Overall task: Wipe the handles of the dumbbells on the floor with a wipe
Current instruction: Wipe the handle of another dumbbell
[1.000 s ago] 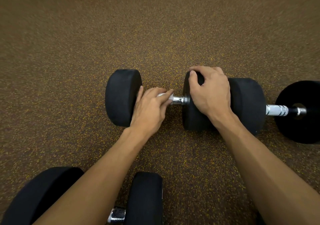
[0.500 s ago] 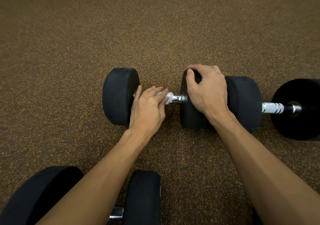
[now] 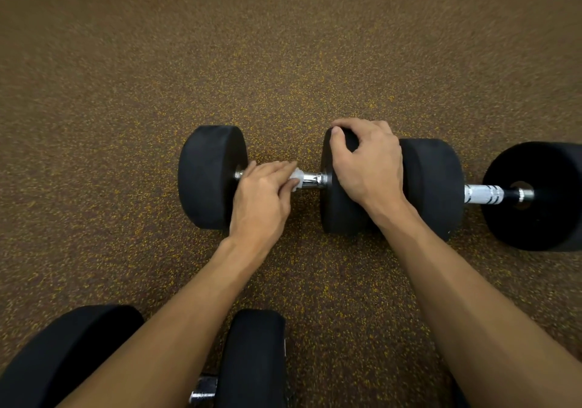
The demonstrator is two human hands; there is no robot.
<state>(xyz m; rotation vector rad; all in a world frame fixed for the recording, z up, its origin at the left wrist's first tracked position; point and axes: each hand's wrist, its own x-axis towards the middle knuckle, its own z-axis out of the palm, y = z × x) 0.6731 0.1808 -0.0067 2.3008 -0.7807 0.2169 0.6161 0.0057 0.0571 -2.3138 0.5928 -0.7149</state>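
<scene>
left hand [image 3: 263, 198]: wraps wipe [image 3: 297, 178] round handle [image 3: 310, 179] of middle dumbbell [image 3: 212, 176] | right hand [image 3: 367, 163]: grips its right head, curled over top | floor [image 3: 283, 61]: two more dumbbells, right and near-left

At frame centre the left hand [image 3: 261, 200] wraps a white wipe [image 3: 297, 176] round the chrome handle [image 3: 312, 179] of the middle dumbbell [image 3: 211, 178]; the right hand [image 3: 367, 162] grips its right head [image 3: 341, 215]. A second dumbbell [image 3: 535, 196] lies at the right edge and a third dumbbell [image 3: 255, 360] at lower left, on the speckled floor [image 3: 283, 61]

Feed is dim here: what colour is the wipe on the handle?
White: the wipe shows under the left hand on the handle, head view.
</scene>
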